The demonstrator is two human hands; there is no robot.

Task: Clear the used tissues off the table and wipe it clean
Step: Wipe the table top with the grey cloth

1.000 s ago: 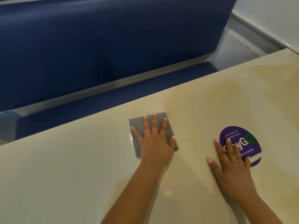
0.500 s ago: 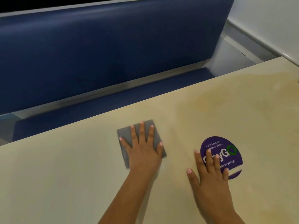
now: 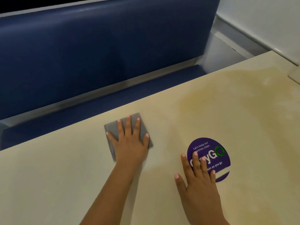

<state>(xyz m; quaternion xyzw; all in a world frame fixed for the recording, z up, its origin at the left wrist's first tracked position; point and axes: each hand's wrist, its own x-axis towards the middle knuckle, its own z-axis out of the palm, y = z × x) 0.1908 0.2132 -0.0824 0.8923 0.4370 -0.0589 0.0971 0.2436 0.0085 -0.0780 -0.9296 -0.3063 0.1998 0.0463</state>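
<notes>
Table (image 3: 65, 184) edge runs just beyond the grey cloth (image 3: 113, 129), pressed flat by the left hand (image 3: 129, 143); the right hand (image 3: 199, 179) rests flat, fingers overlapping a purple sticker (image 3: 215, 153).

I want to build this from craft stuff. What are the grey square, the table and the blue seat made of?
The grey square under the left hand looks like soft matte cloth, since it lies flat and limp. The table looks like smooth cream laminate, faintly glossy with pale reflections, though it could be another hard surface. The blue seat looks like padded vinyl or leather, given its soft sheen.
</notes>
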